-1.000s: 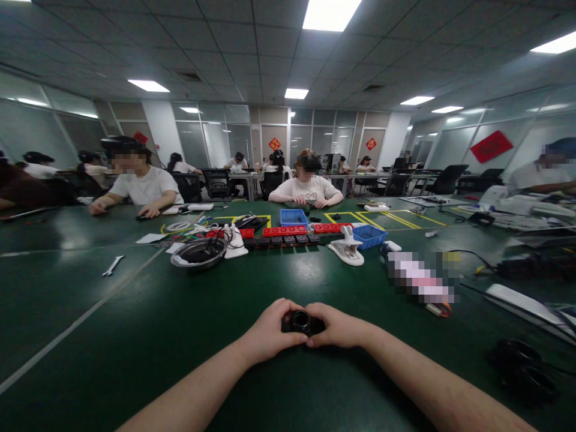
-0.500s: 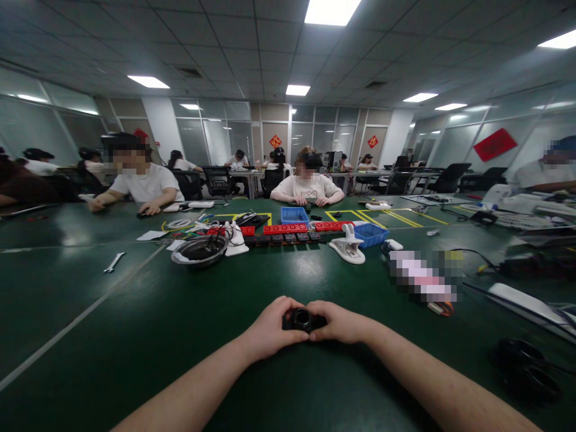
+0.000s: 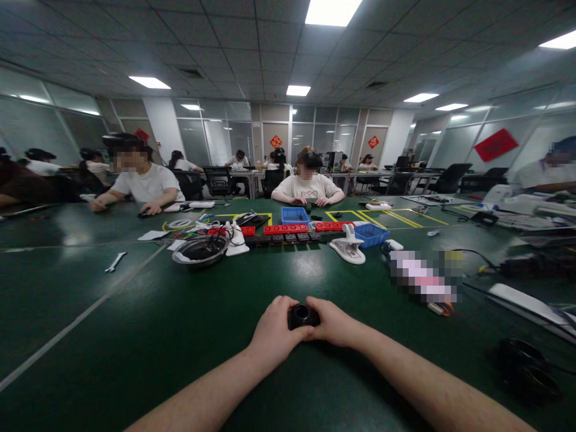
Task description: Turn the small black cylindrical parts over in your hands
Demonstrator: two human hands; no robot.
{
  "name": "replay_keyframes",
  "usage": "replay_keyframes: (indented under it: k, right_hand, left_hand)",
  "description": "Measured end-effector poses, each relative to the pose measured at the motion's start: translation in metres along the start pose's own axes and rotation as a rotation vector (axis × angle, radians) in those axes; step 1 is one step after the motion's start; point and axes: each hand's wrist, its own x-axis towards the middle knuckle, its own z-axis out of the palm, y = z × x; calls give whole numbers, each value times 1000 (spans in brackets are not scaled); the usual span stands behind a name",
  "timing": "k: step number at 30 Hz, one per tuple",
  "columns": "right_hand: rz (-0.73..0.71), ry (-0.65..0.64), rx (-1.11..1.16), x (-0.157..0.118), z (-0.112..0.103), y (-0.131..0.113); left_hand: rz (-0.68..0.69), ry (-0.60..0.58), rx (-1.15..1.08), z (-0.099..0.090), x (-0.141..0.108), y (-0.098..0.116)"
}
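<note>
Both hands on small black ringed part, bench front, centre.
Left hand point(image 3: 273, 329) and right hand point(image 3: 333, 324) cup black part point(image 3: 296, 320) from either side, fingers of both closed around it, open ring facing up; can't tell if its underside touches the bench point(image 3: 211, 324). Looks hard, stiff, probably light; smooth shiny rim could be slippery, fragility unclear. Best hold: outer sides, opposed, off the ring opening. Near right edge, dark round items point(image 3: 526, 372), blurry. Farther: wrench point(image 3: 116, 262) at left, metal bowl point(image 3: 198, 263), white clip stand point(image 3: 348, 251), then red strips point(image 3: 285, 230) between blue trays point(image 3: 294, 222). Beyond, co-worker point(image 3: 308, 187) seated across.
</note>
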Motion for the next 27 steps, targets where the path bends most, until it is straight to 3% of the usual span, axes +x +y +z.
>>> replay_keyframes:
  k: [5, 9, 13, 16, 19, 27]
  right_hand:
    - [154, 210, -330, -1, 11, -16]
    - [80, 199, -369, -6, 8, -19]
    - [-113, 86, -104, -9, -3, -8]
    - [-157, -65, 98, -8, -8, 1]
    - [-186, -163, 207, -6, -12, 6]
    - [-195, -224, 215, -5, -19, 8]
  left_hand:
    - [-7, 101, 7, 6, 4, -4]
    - [55, 37, -16, 0, 5, -6]
    - [124, -153, -79, -10, 5, -8]
    - [144, -251, -144, -14, 6, -9]
    - [152, -284, -174, -15, 7, -10]
    - [158, -293, -184, -13, 8, -13]
